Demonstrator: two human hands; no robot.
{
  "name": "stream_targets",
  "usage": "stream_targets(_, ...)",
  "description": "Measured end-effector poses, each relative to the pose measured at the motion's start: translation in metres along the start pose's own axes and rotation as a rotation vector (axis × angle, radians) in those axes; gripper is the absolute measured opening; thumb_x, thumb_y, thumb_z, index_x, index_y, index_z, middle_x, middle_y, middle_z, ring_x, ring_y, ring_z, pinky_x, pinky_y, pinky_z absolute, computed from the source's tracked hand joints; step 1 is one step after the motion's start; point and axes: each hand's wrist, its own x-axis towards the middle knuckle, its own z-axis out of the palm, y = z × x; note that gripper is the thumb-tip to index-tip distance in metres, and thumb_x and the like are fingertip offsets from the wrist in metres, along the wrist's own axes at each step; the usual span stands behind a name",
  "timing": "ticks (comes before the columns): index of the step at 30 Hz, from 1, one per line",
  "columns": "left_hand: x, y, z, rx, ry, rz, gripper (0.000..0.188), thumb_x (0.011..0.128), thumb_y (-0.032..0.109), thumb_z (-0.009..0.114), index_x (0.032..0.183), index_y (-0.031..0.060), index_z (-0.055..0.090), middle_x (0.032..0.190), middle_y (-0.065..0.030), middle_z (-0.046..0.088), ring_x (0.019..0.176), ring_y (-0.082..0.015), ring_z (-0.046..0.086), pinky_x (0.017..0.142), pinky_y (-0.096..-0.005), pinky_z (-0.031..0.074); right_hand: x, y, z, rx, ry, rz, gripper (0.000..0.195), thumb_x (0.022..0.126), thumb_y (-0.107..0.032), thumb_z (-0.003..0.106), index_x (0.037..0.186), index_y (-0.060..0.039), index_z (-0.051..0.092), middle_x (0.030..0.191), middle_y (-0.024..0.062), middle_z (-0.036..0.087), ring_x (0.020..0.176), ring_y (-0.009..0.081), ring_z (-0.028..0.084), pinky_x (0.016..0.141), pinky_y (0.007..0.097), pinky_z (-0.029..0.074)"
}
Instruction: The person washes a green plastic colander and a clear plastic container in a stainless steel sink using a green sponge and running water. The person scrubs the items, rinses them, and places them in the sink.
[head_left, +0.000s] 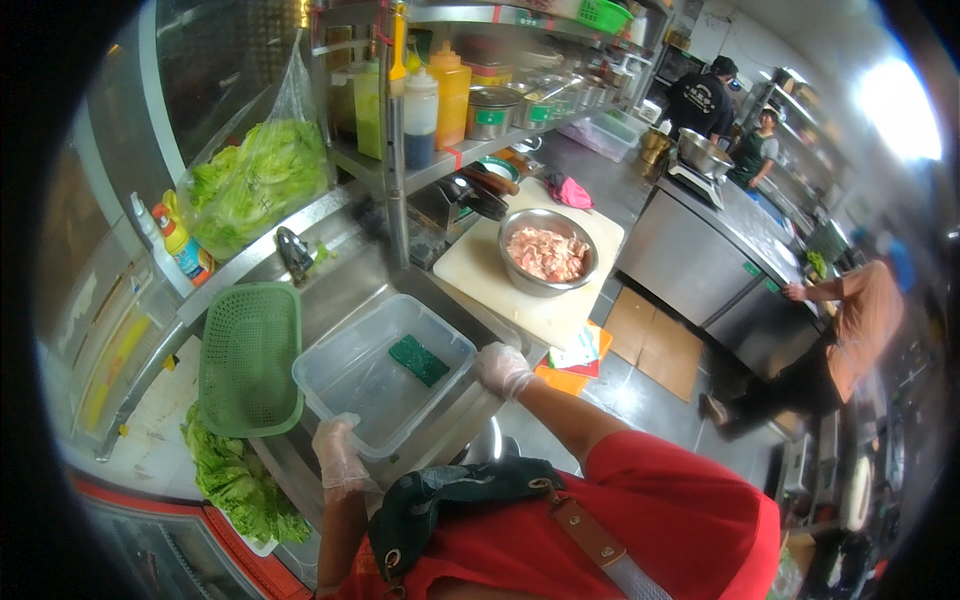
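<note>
A clear plastic tub (352, 409) lies over the stainless steel sink, with a green scouring pad (418, 360) on its floor. My left hand (339, 454), in a clear disposable glove, grips the tub's near left corner. At the right corner of the rim is my right hand (504, 370), also gloved, its fingers curled at the edge; the fingertips are partly hidden. Left of the tub, close beside it, a green plastic basket (251, 360) sits with nothing in it. A steel bowl of raw sliced meat (547, 253) stands on a white cutting board (480, 262) beyond my right hand.
Lettuce (240, 480) lies at the lower left, and a plastic bag of lettuce (255, 176) is behind the tap (292, 250). A metal shelf (442, 174) holds squeeze bottles and lidded pots. Several people are farther right, one in an orange top (870, 322) near a steel counter (675, 251).
</note>
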Motion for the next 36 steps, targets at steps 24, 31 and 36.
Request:
stream_targets(24,-0.003,0.001,0.007,0.054,-0.046,0.039,0.018,0.067,0.006,0.065,0.082,-0.0028,0.061,0.081,-0.0075,0.058,0.077,-0.0186,0.054,0.072,-0.0292,0.042,-0.001,-0.003,-0.007,-0.009,0.003,-0.034,0.030,0.082,-0.021,0.046,0.078,-0.0013,0.068,0.087,0.0188,0.065,0.085,0.0349,0.062,0.077,0.0411,0.050)
stream_targets(31,-0.010,0.010,0.017,0.063,-0.015,-0.017,0.020,0.067,0.006,0.065,0.084,-0.0040,0.061,0.081,-0.0075,0.057,0.077,-0.0182,0.054,0.072,-0.0287,0.042,-0.002,-0.002,-0.008,-0.013,-0.006,-0.043,0.031,0.083,-0.022,0.045,0.080,-0.0015,0.068,0.088,0.0182,0.065,0.086,0.0346,0.062,0.077,0.0405,0.050)
stream_targets(36,-0.008,0.008,0.014,0.098,-0.016,-0.005,0.020,0.067,0.006,0.065,0.084,-0.0040,0.061,0.081,-0.0073,0.058,0.077,-0.0180,0.054,0.073,-0.0282,0.042,-0.006,-0.008,-0.017,-0.024,0.001,-0.062,0.028,0.082,-0.020,0.046,0.079,-0.0026,0.068,0.087,0.0175,0.065,0.085,0.0342,0.062,0.076,0.0407,0.050)
